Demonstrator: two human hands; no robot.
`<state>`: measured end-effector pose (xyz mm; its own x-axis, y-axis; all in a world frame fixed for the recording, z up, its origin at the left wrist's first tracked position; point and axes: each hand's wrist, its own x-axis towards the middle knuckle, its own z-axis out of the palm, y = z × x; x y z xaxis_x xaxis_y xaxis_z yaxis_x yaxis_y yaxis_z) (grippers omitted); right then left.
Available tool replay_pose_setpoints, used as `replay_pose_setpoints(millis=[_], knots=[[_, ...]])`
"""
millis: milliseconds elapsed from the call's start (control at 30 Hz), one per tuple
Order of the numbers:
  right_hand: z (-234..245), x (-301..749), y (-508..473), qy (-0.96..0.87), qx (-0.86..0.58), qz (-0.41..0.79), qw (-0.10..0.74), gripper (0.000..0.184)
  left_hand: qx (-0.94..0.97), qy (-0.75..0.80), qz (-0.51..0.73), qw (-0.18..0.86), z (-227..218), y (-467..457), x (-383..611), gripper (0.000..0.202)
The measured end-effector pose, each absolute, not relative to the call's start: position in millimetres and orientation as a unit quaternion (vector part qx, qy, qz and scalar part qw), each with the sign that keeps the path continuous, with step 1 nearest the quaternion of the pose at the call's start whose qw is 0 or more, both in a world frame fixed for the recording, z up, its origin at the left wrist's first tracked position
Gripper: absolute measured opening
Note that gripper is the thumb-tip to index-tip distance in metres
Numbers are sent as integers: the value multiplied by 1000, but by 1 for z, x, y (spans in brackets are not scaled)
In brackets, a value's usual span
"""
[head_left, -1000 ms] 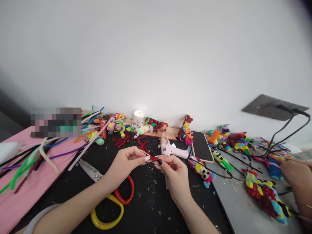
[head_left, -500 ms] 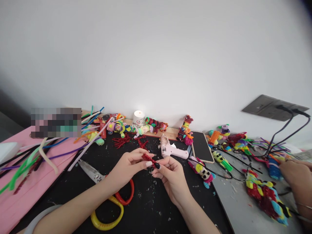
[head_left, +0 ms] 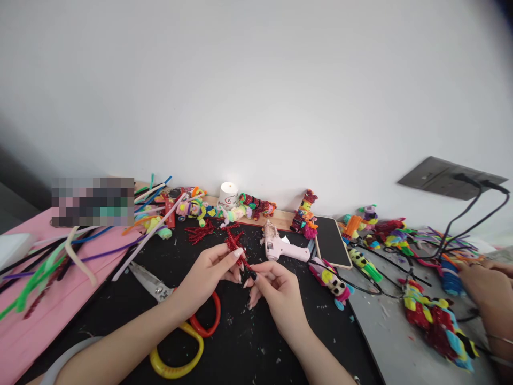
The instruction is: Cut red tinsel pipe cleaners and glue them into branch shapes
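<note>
My left hand (head_left: 208, 272) and my right hand (head_left: 276, 291) meet over a black mat (head_left: 240, 342). Both pinch a short red glitter pipe cleaner piece (head_left: 237, 251) that now stands tilted, its upper end toward the wall. The left fingertips hold its upper part, and the right fingertips with dark nails hold its lower end. More red glitter pieces (head_left: 200, 232) lie on the mat just behind. A pink glue gun (head_left: 280, 245) lies right of my hands.
Scissors with red and yellow handles (head_left: 180, 334) lie under my left wrist. Loose pipe cleaners (head_left: 60, 251) cover the pink board at left. A phone (head_left: 332, 240), a candle (head_left: 228, 193) and pipe-cleaner figures (head_left: 436, 321) crowd the back and right. Another person's hand (head_left: 487, 289) works at far right.
The red piece has swung from lying level between my fingertips to a steep tilt. My left hand rose slightly and my right hand dropped and turned under it.
</note>
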<state>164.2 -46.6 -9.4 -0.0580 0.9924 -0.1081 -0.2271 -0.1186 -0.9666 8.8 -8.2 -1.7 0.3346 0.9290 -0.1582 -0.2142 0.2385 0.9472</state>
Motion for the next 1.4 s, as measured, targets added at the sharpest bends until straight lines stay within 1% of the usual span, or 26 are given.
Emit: replay_pose_setpoints(millis=[100,400,567,633,700,767,867,967,1100,1200,1300,1400], knots=[[-10,163,-47,-440,-472,578,500,16,435,388,403,705,0,-9,10,32],[-9,162,-50,-473,-469,566,486,14,400,376,379,745,-3,-11,9,23],[-11,161,-51,-483,-461,575,472,7,423,376,391,726,-5,-11,9,31],[-14,161,-52,-498,-467,569,459,12,441,386,401,704,-4,-10,9,32],[-15,162,-52,-531,-481,533,451,19,464,400,407,678,-2,-9,8,34],[-15,164,-52,-578,-496,471,445,21,489,412,407,652,0,-8,7,35],[-12,166,-52,-639,-507,386,431,20,519,418,399,630,1,-7,7,35],[-8,167,-52,-665,-509,355,415,15,535,415,390,624,0,-7,6,35],[-9,170,-52,-651,-527,367,405,12,545,410,380,625,1,-6,4,36],[-13,172,-52,-620,-537,396,413,19,560,400,349,636,3,-5,3,38],[-15,174,-51,-586,-535,422,439,26,575,378,287,666,5,-6,1,37],[-15,174,-51,-569,-525,433,462,30,581,357,229,694,5,-8,0,35]])
